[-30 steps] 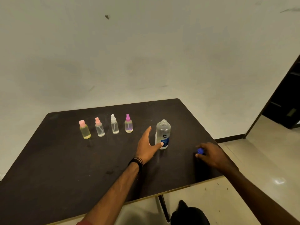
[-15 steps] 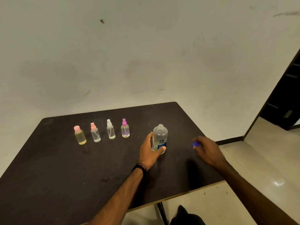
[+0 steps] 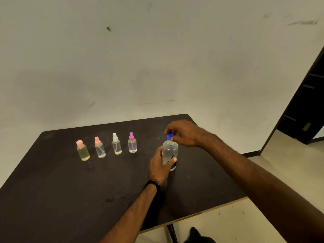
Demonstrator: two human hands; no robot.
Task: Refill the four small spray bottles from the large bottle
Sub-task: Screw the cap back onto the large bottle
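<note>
Blue cap (image 3: pixel 169 136) brought from the table's right side to the mouth of the large bottle (image 3: pixel 169 154), pinched there between thumb and fingertips of the right hand (image 3: pixel 185 134); half a second before, carried low over the tabletop. Left hand (image 3: pixel 160 165) closed around the bottle's lower body, thumb across the label, where a second earlier only reaching toward it. Bottle upright on the dark table (image 3: pixel 52 199), right of centre. Judged a capping move, and so pouring apparently finished.

Large bottle clear, liquid level impossible to read. Further left, four small spray bottles in a row, all standing, all capped: yellow-tinted bottle (image 3: pixel 83 150) visibly holding pale yellow liquid, pink-topped clear bottle (image 3: pixel 100 148), white-topped bottle (image 3: pixel 116 144), purple-topped bottle (image 3: pixel 132 143) with a yellowish tint. Fill of the clear two too faint to tell.
</note>
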